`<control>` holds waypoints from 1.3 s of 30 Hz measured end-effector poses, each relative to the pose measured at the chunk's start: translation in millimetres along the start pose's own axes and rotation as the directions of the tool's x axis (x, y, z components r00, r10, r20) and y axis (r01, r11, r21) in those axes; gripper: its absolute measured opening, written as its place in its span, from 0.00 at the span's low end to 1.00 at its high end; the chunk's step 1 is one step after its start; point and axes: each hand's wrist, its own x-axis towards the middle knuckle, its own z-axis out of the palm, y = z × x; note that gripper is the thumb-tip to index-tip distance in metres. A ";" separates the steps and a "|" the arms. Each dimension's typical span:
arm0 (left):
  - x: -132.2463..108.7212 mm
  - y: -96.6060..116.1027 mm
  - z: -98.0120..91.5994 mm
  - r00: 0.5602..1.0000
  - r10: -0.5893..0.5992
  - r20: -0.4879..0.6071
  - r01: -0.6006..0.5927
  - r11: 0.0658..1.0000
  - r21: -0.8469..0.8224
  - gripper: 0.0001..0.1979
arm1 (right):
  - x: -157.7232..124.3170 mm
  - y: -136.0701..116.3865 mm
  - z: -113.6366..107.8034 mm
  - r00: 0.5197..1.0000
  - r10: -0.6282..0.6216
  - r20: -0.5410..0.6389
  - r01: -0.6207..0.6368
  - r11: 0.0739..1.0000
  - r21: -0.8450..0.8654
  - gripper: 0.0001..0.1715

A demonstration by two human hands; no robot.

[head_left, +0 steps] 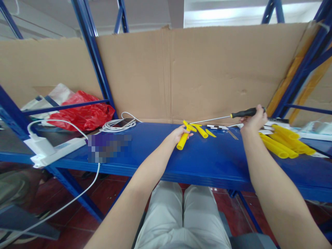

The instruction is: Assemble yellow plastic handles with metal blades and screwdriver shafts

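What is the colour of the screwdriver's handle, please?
The screwdriver's handle is mainly black, with some yellow; the head view shows it.

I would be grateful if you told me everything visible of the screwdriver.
The screwdriver has a black handle, plastic or rubber by its look, with a yellow band where a long, thin, metallic-looking shaft begins. The right hand grips the handle's rear end. It is held above the blue tabletop, shaft running leftward and slightly down to the yellow tube in the left hand. Its tip is too small to make out, so contact with the tube cannot be told.
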 end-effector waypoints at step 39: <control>1.4 0.0 0.7 0.915 0.217 -0.341 -0.080 0.925 0.372 0.40 | 11.7 15.2 -9.3 0.961 0.211 0.179 -0.191 0.974 -0.121 0.17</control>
